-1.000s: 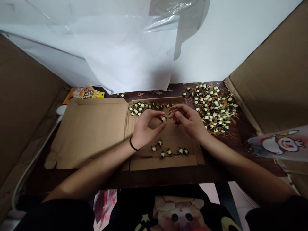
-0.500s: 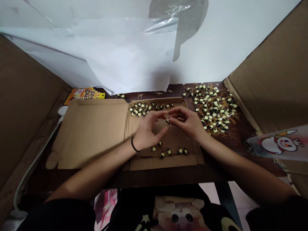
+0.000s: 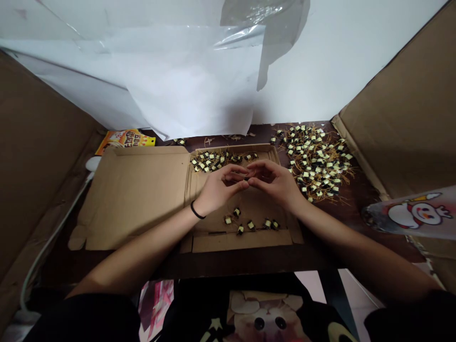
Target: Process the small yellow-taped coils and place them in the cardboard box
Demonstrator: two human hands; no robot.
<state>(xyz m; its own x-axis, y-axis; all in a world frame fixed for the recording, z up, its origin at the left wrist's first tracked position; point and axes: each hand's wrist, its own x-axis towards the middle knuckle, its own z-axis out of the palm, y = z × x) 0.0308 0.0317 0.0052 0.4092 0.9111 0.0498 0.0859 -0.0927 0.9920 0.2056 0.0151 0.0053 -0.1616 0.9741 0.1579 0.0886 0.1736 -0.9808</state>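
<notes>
My left hand [image 3: 219, 189] and my right hand [image 3: 276, 184] meet fingertip to fingertip over the right half of an open cardboard box [image 3: 242, 241]. Between them is a small black and yellow wire-wound part [image 3: 246, 179], mostly hidden by the fingers. Both hands are closed on it, thumbs and fingertips pinched together. Several like parts [image 3: 210, 160] lie along the box's back edge, behind my left hand. Several more [image 3: 251, 224] lie loosely near the front edge, below my hands.
A large pile of the same parts [image 3: 317, 161] with copper wires lies right of the box. A yellow packet [image 3: 130, 139], a white cable [image 3: 53, 237] and a printed plastic bag [image 3: 416, 211] are around. Cardboard walls [image 3: 409, 95] flank the table.
My left thumb and fingers have closed in from a spread pose and now touch the small part at my right fingertips. My right hand has barely moved.
</notes>
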